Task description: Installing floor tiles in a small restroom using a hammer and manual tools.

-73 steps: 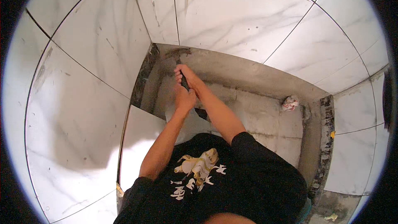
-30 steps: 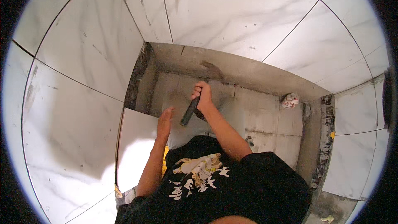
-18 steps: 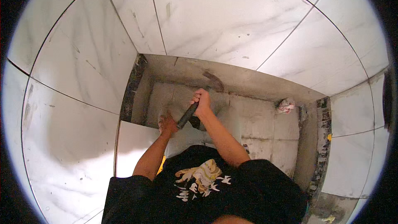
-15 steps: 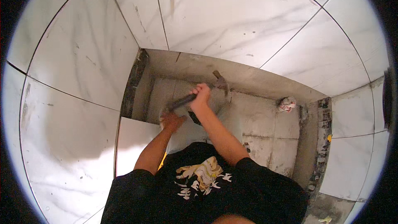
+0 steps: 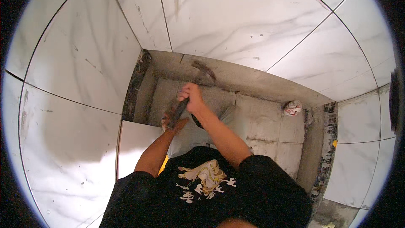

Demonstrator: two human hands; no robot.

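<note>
White marble-look wall tiles (image 5: 236, 21) with faint grey veining and thin dark joints close in on three sides, forming a narrow tiled recess seen from above. At their foot lies a bare grey cement floor (image 5: 261, 120), rough and patchy, marked with straight scored lines into rectangles. Along the floor's left edge a dark untiled strip (image 5: 134, 86) runs up the base of the wall, and a similar rough dark strip (image 5: 325, 143) borders the right edge. Near the floor's far right corner sits a crumpled white and reddish rag (image 5: 292, 107), well apart from the hands. A loose white tile (image 5: 135, 147) lies flat at the near left corner of the floor.

The person, in a black printed T-shirt (image 5: 206, 185), reaches both arms forward. The right hand (image 5: 192, 97) is closed in a fist around the dark handle of a hammer (image 5: 190, 95), gripping it about midway; the hammer's head, blurred, is raised over the far edge of the floor close to the back wall. The left hand (image 5: 172, 120) sits lower, just beside the butt end of the handle, near the floor's left side; whether its fingers are spread or curled cannot be told.
</note>
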